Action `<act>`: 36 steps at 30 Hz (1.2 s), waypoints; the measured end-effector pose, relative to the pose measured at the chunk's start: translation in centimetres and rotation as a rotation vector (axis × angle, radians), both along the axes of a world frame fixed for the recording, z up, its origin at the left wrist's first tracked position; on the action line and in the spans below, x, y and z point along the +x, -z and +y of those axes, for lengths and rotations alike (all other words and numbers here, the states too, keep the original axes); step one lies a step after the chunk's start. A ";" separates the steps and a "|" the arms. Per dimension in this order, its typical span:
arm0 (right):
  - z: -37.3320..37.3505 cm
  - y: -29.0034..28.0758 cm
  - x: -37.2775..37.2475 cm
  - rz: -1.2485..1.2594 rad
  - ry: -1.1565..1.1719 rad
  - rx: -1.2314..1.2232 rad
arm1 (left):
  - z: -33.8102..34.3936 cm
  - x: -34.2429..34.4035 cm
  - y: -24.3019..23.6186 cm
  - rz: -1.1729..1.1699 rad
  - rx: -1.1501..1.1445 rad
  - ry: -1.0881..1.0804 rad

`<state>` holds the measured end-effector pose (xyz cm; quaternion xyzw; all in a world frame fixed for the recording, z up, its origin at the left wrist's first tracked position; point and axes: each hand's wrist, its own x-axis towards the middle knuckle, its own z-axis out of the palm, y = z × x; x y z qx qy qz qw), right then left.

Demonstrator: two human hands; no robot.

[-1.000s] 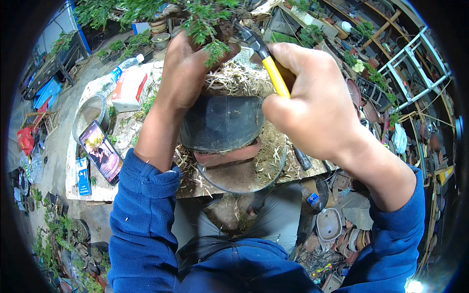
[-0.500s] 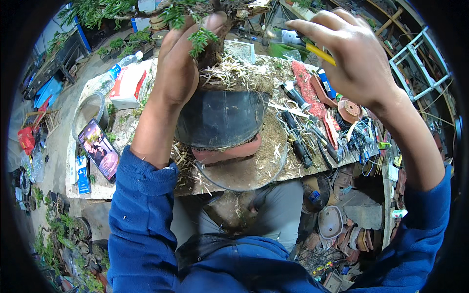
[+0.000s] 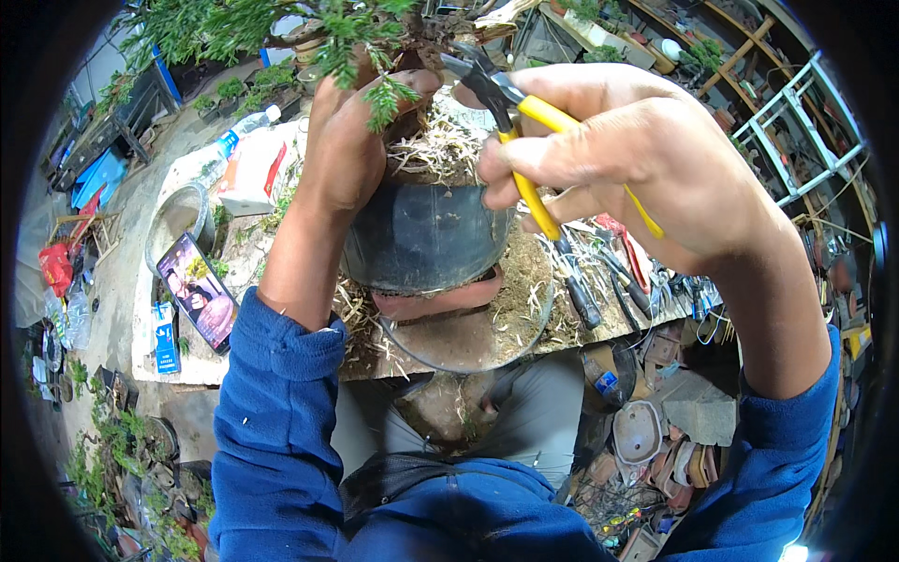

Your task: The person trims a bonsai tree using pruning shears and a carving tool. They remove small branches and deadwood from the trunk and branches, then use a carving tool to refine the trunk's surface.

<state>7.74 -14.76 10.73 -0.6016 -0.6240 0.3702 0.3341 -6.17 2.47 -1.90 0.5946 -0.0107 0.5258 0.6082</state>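
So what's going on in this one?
A person's left hand is up against a small tree above a black pot, fingers partly hidden. The right hand holds yellow-handled pliers, handles spread, head near the trunk; whether it touches is unclear. Pale shreds lie around the trunk's base, and a lit phone stands at left.

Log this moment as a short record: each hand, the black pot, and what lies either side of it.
Left hand: against the tree, grip partly hidden
Right hand: holding yellow-handled pliers, handles spread
Black pot: reddish piece at its near edge
Left of pot: phone, round grey container, red-and-white box
Right of pot: dark-handled tool
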 end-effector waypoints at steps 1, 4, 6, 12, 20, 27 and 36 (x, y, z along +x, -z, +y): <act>0.0 0.2 -0.4 0.114 0.054 -0.028 | 0.0 0.0 -0.1 -0.018 -0.053 0.028; 0.4 0.2 -1.0 0.199 0.098 -0.064 | -0.4 0.0 -0.3 -0.010 -0.024 -0.040; 0.3 0.2 -1.3 0.161 0.141 -0.048 | -0.4 -0.1 -0.3 0.016 -0.013 -0.053; 0.0 0.4 -2.9 0.261 0.134 -0.077 | -0.1 -0.2 0.0 -0.025 -0.042 0.008; 1.0 2.0 -1.8 -0.794 0.223 0.475 | 0.6 -0.3 0.4 0.054 0.079 -0.123; -0.7 0.7 1.8 0.046 0.126 -0.117 | -0.2 0.5 0.0 0.080 0.011 -0.215; -1.1 3.2 2.9 0.363 0.171 -0.003 | 0.5 0.2 0.6 0.153 0.106 -0.271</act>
